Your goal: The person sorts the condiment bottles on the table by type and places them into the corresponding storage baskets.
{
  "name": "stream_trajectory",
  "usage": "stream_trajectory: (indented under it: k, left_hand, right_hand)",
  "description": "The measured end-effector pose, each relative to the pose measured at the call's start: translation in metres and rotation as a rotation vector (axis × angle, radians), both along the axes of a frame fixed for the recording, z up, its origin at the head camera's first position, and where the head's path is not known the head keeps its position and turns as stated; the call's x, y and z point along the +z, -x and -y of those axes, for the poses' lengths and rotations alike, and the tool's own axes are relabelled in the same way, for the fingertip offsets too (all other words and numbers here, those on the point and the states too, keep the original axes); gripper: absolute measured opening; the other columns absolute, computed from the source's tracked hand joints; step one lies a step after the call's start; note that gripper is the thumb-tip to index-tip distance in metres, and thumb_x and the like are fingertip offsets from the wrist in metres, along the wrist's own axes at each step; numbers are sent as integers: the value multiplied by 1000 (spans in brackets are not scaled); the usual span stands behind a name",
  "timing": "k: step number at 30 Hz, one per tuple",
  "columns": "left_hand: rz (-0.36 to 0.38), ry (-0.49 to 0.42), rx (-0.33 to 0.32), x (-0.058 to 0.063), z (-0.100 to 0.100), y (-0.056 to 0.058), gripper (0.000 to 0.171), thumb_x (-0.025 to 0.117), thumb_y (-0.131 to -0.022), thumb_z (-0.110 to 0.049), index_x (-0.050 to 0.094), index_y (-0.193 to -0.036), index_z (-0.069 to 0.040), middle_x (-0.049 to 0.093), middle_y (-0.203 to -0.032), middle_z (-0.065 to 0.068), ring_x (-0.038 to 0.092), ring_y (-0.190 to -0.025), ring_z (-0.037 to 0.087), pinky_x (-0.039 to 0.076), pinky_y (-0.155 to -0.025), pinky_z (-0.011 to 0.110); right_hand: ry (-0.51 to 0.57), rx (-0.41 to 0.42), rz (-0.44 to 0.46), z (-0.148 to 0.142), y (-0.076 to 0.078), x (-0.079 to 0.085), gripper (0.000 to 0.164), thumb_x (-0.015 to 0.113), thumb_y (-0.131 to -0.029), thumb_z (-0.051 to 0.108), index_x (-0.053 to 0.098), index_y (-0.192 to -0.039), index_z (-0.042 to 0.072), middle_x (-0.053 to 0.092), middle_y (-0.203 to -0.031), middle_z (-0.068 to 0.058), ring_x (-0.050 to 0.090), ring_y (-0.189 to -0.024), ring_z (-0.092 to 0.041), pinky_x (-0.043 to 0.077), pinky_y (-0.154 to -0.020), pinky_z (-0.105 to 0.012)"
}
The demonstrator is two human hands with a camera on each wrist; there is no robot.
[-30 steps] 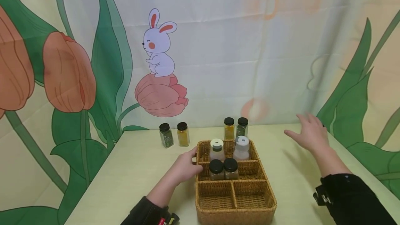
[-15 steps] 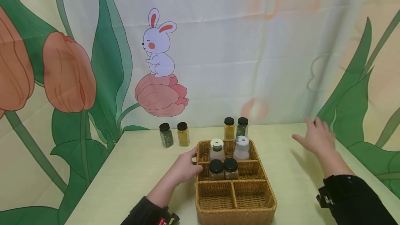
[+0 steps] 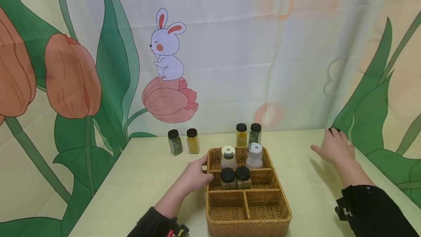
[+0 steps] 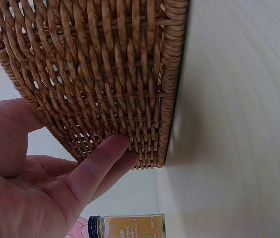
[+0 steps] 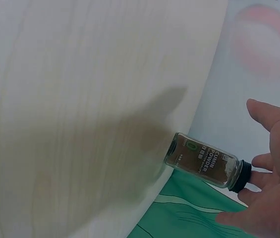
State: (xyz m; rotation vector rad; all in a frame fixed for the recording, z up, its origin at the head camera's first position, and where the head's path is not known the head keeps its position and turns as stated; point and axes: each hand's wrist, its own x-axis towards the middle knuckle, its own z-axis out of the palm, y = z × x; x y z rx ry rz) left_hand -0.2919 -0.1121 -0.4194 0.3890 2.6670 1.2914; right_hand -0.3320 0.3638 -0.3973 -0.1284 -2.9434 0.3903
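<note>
A divided wicker basket stands at the table's middle. My left hand holds its left wall, thumb over the rim and fingers against the outer weave. Two white-capped bottles stand in its back row, a left one and a right one. Two black-capped jars sit side by side in the middle row. At the back right, my right hand is spread around the black cap of a cumin powder jar, thumb apart from it. In the head view the hand hides most of this jar.
On the pale table, a green jar and a yellow jar stand left of the basket. Behind it are another yellow jar and a dark green jar. A printed curtain hangs along the back edge.
My right hand has moved right and slightly down to the cumin jar, its fingers lowering around the cap. My left hand and the basket have stayed put.
</note>
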Motion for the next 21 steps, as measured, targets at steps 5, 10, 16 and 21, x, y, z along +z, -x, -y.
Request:
stream_trajectory:
  k: [5, 10, 16, 21]
  left_hand:
    - [-1, -5, -4, 0, 0, -1, 85, 66, -78, -12, 27, -153, -6, 49, -144, 19, 69, -103, 29, 56, -65, 31]
    - [-9, 12, 1, 2, 1, 0, 85, 66, -78, -12, 27, -153, -6, 50, -143, 19, 68, -103, 28, 55, -66, 30]
    - [0, 22, 0, 2, 1, 0, 84, 65, -79, -13, 26, -153, -7, 50, -144, 17, 68, -104, 27, 55, -66, 30]
    - [2, 23, -1, 1, 0, 1, 84, 65, -79, -15, 26, -153, -7, 48, -145, 16, 68, -106, 26, 54, -67, 29]
  right_hand:
    - [-27, 10, -44, -1, 3, -6, 93, 63, -86, 48, 27, -143, -15, 23, -143, -39, 18, -130, -59, 26, -94, -76]
    - [-42, 13, -87, 1, 10, -13, 91, 64, -86, 44, 27, -142, -17, 23, -142, -39, 19, -128, -60, 31, -92, -74]
    - [-30, 0, -93, 4, 12, -14, 84, 63, -88, 40, 30, -141, -16, 23, -142, -39, 19, -126, -61, 33, -90, -73]
    - [-24, 5, -127, 5, 9, -10, 70, 62, -90, 31, 37, -138, -14, 28, -138, -38, 22, -121, -62, 31, -91, -71]
